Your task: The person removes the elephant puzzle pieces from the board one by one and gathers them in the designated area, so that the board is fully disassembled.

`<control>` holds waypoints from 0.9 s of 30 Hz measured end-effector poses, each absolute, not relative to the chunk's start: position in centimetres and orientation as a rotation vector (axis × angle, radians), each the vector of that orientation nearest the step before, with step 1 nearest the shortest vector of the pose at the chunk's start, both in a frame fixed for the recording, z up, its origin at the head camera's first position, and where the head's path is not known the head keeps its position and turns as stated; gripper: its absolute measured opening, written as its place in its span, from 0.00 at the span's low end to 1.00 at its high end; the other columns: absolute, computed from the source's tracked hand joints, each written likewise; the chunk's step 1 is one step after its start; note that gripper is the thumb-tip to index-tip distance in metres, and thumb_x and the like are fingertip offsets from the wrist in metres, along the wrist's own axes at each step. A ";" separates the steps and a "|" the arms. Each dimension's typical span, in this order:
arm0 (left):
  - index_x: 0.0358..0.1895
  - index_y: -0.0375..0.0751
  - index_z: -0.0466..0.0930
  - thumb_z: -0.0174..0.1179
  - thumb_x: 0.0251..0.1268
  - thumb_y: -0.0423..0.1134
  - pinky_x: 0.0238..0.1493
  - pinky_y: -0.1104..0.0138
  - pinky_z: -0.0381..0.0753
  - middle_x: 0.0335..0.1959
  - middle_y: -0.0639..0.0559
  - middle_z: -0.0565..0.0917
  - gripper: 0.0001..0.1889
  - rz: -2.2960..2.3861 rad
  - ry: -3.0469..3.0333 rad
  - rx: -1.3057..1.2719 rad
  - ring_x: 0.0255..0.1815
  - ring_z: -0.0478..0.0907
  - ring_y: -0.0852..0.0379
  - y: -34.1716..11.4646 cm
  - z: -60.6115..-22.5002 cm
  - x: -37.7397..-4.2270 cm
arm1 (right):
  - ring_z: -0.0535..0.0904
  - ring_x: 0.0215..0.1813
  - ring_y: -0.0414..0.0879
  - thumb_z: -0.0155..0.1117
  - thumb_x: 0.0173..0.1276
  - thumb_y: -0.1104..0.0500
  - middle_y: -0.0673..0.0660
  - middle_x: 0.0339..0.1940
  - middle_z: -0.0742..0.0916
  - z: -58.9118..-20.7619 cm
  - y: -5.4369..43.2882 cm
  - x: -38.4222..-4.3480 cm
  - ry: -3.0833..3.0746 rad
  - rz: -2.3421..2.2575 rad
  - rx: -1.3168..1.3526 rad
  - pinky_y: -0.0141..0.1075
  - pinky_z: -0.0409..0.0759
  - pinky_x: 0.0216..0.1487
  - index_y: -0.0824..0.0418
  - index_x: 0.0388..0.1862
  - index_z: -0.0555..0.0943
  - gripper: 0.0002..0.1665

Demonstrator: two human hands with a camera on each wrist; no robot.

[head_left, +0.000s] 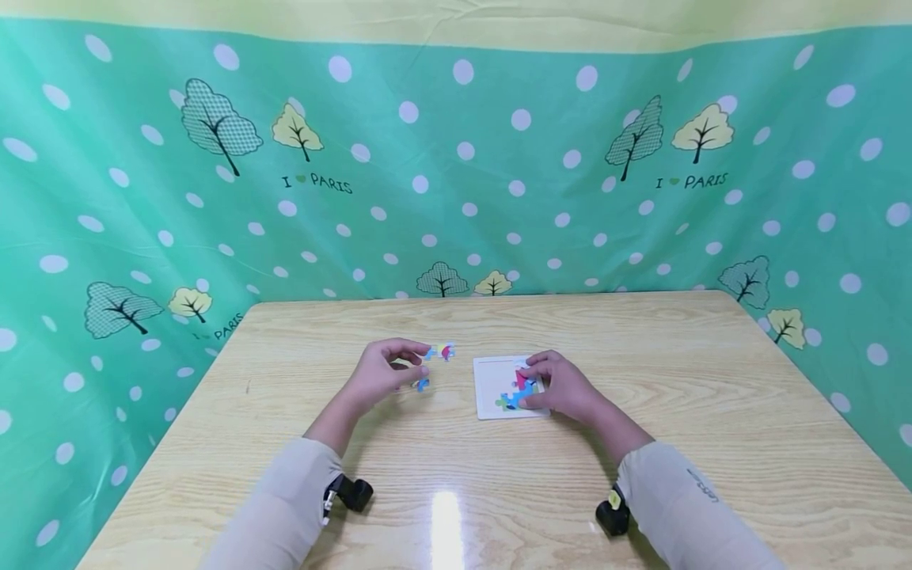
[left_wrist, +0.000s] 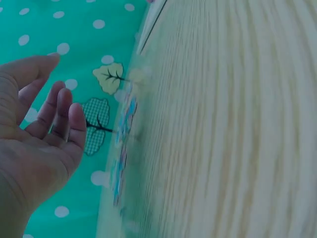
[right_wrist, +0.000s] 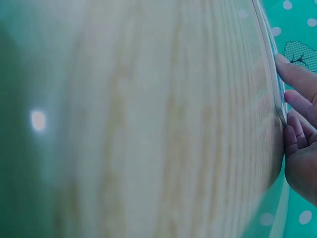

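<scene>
In the head view, my left hand hovers just left of some loose jigsaw pieces, its thumb and fingers bent and apart. The left wrist view shows nothing between the fingers of that hand; the pieces lie beyond it on the table. My right hand is at the right side of a white puzzle tray. Its thumb and fingertips rest on joined blue, green and pink jigsaw pieces in the tray, partly covering them. In the right wrist view, fingertips touch the tray's edge.
Both hands work over a light wood-grain table. Behind it and at both sides hangs a green dotted curtain with printed trees. Another small blue jigsaw piece lies below the left thumb. A bright reflection shows near the front.
</scene>
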State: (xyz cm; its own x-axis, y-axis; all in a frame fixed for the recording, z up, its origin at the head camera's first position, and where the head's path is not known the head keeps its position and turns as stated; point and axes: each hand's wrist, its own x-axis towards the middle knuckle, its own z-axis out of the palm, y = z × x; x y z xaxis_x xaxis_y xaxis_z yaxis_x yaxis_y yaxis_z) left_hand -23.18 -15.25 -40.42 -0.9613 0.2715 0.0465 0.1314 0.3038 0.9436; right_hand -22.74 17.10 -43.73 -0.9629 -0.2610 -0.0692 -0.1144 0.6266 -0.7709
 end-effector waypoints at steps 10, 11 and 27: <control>0.52 0.29 0.80 0.68 0.58 0.29 0.53 0.61 0.78 0.50 0.37 0.81 0.18 1.861 2.359 0.438 0.51 0.76 0.45 -13.5 -40.9 -23.0 | 0.69 0.66 0.57 0.80 0.52 0.56 0.56 0.61 0.75 -43.8 17.2 -22.8 2.676 -1.245 -0.327 0.51 0.65 0.68 0.63 0.55 0.83 0.31; 0.52 0.28 0.80 0.67 0.58 0.28 0.53 0.60 0.78 0.51 0.37 0.80 0.18 1.871 2.349 0.451 0.52 0.76 0.45 -13.3 -40.9 -23.0 | 0.69 0.66 0.57 0.80 0.52 0.56 0.56 0.61 0.75 -43.8 17.2 -22.8 2.678 -1.244 -0.333 0.51 0.65 0.68 0.63 0.55 0.83 0.31; 0.52 0.27 0.79 0.68 0.55 0.27 0.50 0.64 0.77 0.53 0.37 0.79 0.20 1.904 2.274 0.483 0.51 0.76 0.47 -11.3 -41.5 -22.2 | 0.67 0.67 0.56 0.80 0.52 0.58 0.56 0.62 0.76 -43.8 17.1 -22.7 2.671 -1.265 -0.315 0.51 0.63 0.70 0.63 0.55 0.83 0.31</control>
State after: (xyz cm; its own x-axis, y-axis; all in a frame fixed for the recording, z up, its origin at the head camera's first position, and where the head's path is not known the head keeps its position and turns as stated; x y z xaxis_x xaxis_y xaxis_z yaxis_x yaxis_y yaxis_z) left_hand -22.15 -11.31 -41.45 -0.9392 0.3285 0.0999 0.1560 0.1492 0.9764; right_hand -22.71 17.06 -43.80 -0.9634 -0.2606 -0.0620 -0.1172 0.6180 -0.7774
